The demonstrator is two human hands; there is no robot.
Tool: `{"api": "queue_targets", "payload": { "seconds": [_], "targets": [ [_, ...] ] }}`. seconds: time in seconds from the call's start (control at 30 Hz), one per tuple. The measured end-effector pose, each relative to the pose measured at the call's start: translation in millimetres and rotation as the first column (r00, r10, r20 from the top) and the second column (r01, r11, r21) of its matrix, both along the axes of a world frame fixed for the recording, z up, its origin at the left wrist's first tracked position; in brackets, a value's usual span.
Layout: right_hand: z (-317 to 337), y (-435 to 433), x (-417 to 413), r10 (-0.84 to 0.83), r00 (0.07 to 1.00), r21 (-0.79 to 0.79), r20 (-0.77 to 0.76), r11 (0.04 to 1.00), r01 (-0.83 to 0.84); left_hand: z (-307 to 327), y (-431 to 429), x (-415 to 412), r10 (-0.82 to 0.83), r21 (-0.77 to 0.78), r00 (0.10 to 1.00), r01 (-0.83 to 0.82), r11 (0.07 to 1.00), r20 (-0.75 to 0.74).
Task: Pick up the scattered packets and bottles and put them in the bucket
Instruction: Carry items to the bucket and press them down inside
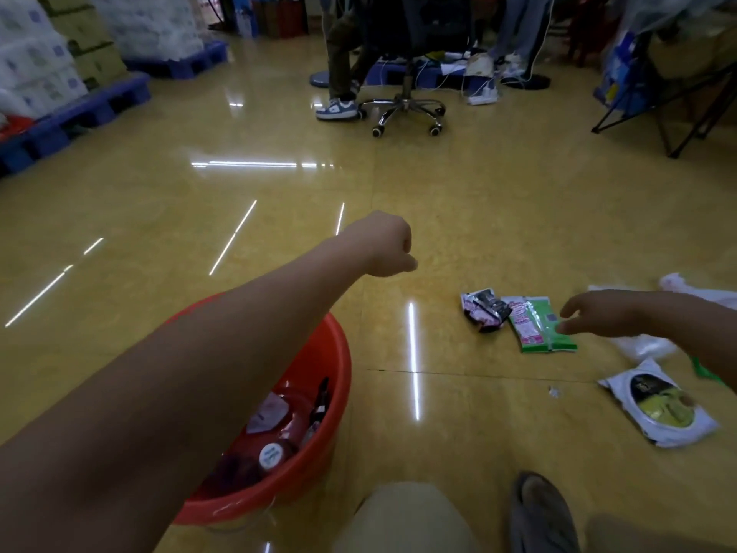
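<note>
Right hand [594, 313] reaches in from the right edge with its fingers spread and loosely bent, the fingertips over the right-hand edge of the green packet [536, 327]; I cannot tell whether they touch it. That packet is a flat, glossy oblong lying on the floor [438, 201], its long axis running away from me and leaning slightly left at the far end. A crumpled dark packet [484, 311] with foil edges lies against its left side. Nearer to me and further right, a white packet [662, 407] printed with a yellow-green oval lies flat, its long axis slanting from far left to near right. My left hand [389, 245] is stretched out ahead over the floor, fingers curled into a fist with nothing showing in it. Under that forearm sits the round red plastic bucket [346, 365], holding a bottle with a white cap [271, 455] and a dark bottle [321, 401] leaning on the wall. The floor is shiny yellow tile.
</note>
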State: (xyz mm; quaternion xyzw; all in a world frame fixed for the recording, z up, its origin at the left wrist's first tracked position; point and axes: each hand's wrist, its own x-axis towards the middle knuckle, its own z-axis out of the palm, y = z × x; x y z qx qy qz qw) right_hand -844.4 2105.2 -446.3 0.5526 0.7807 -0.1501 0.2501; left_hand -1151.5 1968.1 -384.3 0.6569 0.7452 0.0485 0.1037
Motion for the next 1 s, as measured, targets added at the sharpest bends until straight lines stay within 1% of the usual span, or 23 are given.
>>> {"api": "queue_targets", "payload": {
  "seconds": [0.13,0.27,0.37,0.43,0.53,0.63,0.7,0.8,0.87,0.9,1.0],
  "targets": [
    [-25,23,-6,-0.075,0.997,-0.137,0.000,0.988,0.074,-35,31,30,-0.008,-0.083,1.000,0.008,0.996,-0.001],
    [-49,49,6,-0.155,0.988,-0.189,0.008,0.970,0.153,-76,67,60,-0.039,-0.188,0.999,0.037,0.981,-0.006],
    [-70,71,25,-0.264,0.964,-0.242,-0.043,0.939,0.246,-113,98,82,-0.018,-0.240,0.999,0.026,0.970,0.033],
    [-86,83,35,-0.311,0.946,-0.253,-0.091,0.926,0.280,-139,116,95,0.002,-0.280,0.999,0.012,0.960,0.050],
    [-122,107,52,-0.420,0.894,-0.250,-0.157,0.892,0.376,-178,142,114,0.014,-0.328,0.998,0.006,0.945,0.058],
    [-168,134,65,-0.551,0.787,-0.271,-0.278,0.831,0.486,-215,167,127,-0.005,-0.353,0.998,0.024,0.935,0.056],
    [-199,152,69,-0.588,0.730,-0.251,-0.348,0.809,0.532,-238,184,133,-0.031,-0.362,0.999,0.043,0.931,0.040],
    [-237,176,69,-0.578,0.692,-0.174,-0.433,0.807,0.565,-271,208,141,-0.078,-0.393,0.996,0.090,0.915,0.047],
    [-258,191,66,-0.580,0.675,-0.159,-0.456,0.800,0.579,-290,223,148,-0.140,-0.407,0.989,0.145,0.902,0.041],
    [-266,197,65,-0.574,0.679,-0.146,-0.458,0.802,0.579,-299,230,151,-0.171,-0.418,0.985,0.170,0.893,0.035],
    [-281,204,58,-0.527,0.750,-0.051,-0.400,0.830,0.556,-321,246,162,-0.222,-0.457,0.975,0.210,0.864,0.029]
  ]
}}
